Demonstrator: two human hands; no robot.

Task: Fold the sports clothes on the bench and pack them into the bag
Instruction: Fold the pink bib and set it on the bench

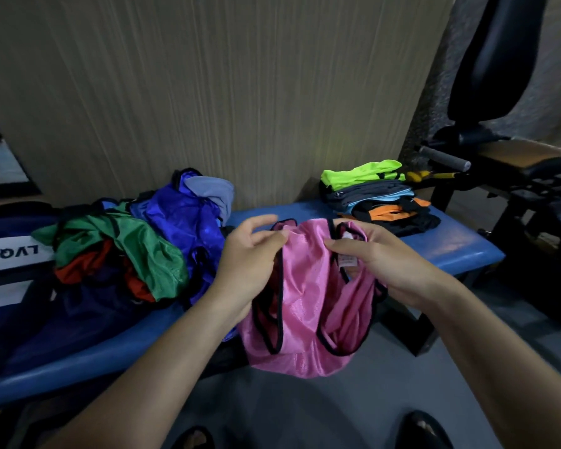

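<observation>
A pink mesh vest [305, 306] with black trim hangs over the front edge of the blue bench [447, 247]. My left hand [246, 257] pinches its left shoulder strap near the top. My right hand [382, 257] grips the collar by the white label. A loose heap of unfolded clothes [156, 241] in green, red and blue lies on the bench to the left. Folded clothes [373, 199] with a neon green piece on top are stacked at the bench's far right. A dark blue bag [10, 254] with a white band sits at the far left.
A wood-grain wall panel [208, 92] runs behind the bench. Black gym equipment [506, 157] stands to the right. Grey floor and the toes of dark shoes [421, 429] show below.
</observation>
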